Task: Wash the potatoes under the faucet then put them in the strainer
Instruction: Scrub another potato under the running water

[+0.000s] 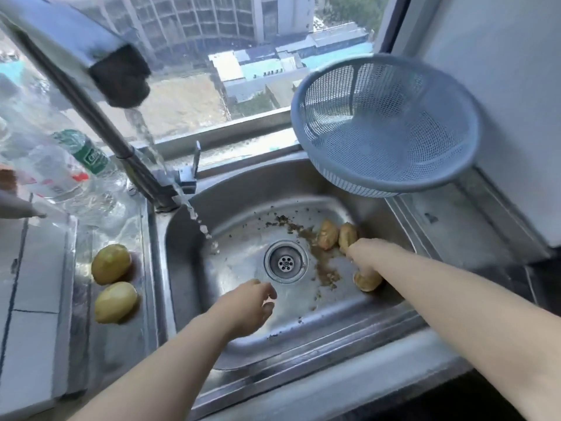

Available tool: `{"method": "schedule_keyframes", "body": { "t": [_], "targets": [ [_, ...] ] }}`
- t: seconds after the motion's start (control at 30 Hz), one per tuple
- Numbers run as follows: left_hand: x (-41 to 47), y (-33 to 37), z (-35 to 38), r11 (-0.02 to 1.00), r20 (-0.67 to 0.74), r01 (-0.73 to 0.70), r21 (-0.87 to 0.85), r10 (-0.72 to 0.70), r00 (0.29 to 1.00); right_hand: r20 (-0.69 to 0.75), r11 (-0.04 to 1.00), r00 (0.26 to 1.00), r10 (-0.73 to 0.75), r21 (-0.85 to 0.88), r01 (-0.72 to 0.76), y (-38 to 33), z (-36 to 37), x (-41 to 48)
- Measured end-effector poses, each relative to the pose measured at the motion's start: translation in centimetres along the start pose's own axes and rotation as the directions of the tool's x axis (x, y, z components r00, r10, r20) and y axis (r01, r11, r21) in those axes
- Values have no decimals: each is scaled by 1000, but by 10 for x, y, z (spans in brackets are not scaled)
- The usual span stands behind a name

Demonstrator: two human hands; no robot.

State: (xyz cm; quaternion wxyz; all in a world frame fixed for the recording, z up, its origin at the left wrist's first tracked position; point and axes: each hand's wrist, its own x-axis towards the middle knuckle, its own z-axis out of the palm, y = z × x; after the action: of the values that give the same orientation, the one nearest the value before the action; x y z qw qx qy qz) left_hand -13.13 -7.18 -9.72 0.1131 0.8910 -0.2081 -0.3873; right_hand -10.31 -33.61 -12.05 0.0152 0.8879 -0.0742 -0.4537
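Note:
Water runs from the faucet (121,77) into the steel sink (188,238). Three brown, dirty potatoes lie at the right of the basin: one (328,235), a second (347,233), and a third (367,281) partly under my right forearm. My right hand (362,250) reaches down to the second potato and touches its near end; its fingers are blurred and hidden. My left hand (249,308) hovers over the basin just left of the drain (286,262), its fingers loosely curled and holding nothing. The blue-grey strainer (303,95) stands empty and tilted at the sink's back right corner.
Two pale yellow potatoes (111,263) (116,302) lie on the wet counter left of the sink. Plastic bottles (85,153) lie behind them by the faucet base. Dirt crumbs are scattered right of the drain. A window sill runs behind the sink, and a white wall stands at the right.

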Motion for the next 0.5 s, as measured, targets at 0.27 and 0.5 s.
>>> {"method": "schedule_keyframes", "body": {
  "t": [0.27,0.5],
  "targets": [
    [14,11,2,996,7,-25,-89,26,1000,84,989,996,-14,-148,26,-7,22,21],
    [9,-2,-4,990,-47,12,-142,-19,999,113,978,991,-72,-186,92,-17,27,22]
  ]
}}
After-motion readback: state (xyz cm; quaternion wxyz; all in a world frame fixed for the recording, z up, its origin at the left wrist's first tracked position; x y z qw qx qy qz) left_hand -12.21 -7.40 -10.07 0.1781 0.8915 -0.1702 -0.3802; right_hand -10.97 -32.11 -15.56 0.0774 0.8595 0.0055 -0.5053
